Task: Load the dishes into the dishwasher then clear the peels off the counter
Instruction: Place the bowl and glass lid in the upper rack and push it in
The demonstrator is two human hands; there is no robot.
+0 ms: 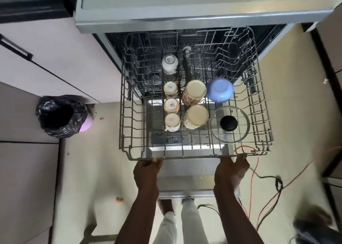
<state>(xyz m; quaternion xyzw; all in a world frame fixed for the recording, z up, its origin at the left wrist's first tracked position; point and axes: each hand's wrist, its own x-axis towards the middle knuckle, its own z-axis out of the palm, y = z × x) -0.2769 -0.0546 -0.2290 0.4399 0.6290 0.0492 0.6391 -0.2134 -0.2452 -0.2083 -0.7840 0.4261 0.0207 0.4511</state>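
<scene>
Head view: left hand (pixel 147 167), right hand (pixel 232 167) outstretched, each grip curled round rack (pixel 185 157) front rail.

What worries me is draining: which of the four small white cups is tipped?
The rearmost white cup, deepest in the rack: it leans, showing its side; the three nearer cups sit base-up.

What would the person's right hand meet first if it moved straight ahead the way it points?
Past the rack rim that it grips, the right hand would probably meet the glass lid first, with the blue bowl beyond it, though depth is hard to judge.
</scene>
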